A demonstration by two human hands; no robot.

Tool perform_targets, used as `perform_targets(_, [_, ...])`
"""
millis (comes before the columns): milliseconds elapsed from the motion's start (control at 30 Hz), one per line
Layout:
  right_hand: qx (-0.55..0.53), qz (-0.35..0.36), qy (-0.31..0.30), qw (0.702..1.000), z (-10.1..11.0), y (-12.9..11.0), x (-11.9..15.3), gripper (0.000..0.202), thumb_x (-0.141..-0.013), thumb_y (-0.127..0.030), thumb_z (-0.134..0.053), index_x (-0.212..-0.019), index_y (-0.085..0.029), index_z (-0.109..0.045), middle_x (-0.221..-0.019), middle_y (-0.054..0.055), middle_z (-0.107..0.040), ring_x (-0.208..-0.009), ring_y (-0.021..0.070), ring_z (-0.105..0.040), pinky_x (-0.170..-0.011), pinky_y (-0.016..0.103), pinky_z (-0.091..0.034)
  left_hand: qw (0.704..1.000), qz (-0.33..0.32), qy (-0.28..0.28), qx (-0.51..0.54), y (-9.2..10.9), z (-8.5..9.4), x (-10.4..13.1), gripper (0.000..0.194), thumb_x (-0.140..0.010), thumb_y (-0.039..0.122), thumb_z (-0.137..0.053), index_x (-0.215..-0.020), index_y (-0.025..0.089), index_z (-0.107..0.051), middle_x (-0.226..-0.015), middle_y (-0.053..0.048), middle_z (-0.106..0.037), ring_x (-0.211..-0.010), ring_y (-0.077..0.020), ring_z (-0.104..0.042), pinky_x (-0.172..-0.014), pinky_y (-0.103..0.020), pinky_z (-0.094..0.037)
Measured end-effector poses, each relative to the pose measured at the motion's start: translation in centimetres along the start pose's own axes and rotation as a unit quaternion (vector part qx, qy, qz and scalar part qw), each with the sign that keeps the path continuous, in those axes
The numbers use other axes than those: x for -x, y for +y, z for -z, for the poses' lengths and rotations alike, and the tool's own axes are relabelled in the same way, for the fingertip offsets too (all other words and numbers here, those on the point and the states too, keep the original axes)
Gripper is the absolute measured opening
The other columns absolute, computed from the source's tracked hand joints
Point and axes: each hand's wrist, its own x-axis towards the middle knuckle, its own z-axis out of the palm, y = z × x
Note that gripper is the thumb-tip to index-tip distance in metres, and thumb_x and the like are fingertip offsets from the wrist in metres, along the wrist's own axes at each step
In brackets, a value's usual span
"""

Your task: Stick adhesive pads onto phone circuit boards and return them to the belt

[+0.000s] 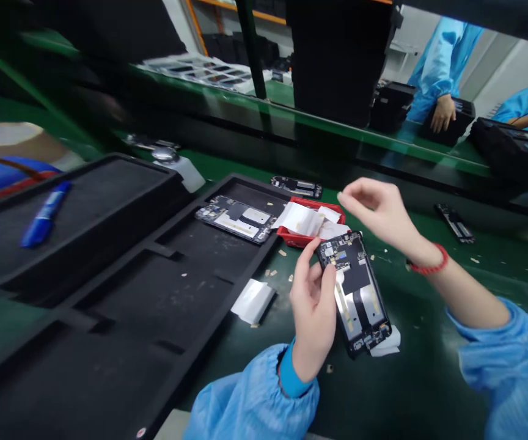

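Note:
My left hand (313, 305) holds an opened phone (358, 290) by its upper left side, with circuit boards and silver plates showing. My right hand (376, 211) is raised above and to the right of the phone, thumb and fingertips pressed together; whatever may be between them is too small to make out. Just beyond the phone, a red tray (291, 238) holds white paper pieces (303, 219). Another opened phone (236, 219) lies in the far compartment of a black foam tray (195, 287).
At the left, a blue marker (46, 214) lies on a second black tray (108, 183). White paper (253, 300) and small scraps lie on the green table (420, 379). Phone parts (455, 223) rest at the right. Beyond the dark partition, a person's hand (443, 113) touches black trays.

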Motion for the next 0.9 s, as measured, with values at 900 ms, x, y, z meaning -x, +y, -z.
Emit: perform_targets(900, [-0.077,-0.018,0.068,0.995,-0.8,-5.3,10.0,0.016,-0.082,-0.011,-0.078,-0.077,-0.025,-0.074,-0.118,0.006,-0.07,-0.108,0.0249,-0.069,-0.096,0.045,-0.061,0.929,-0.279,0.147,-0.195,0.6,-0.2,2.5,0.034,-0.086,0.01,-0.072,-0.119,0.02,-0.071,-0.105,-0.003,-0.08,-0.083,-0.0165,-0.079,-0.076,-0.025,-0.066])
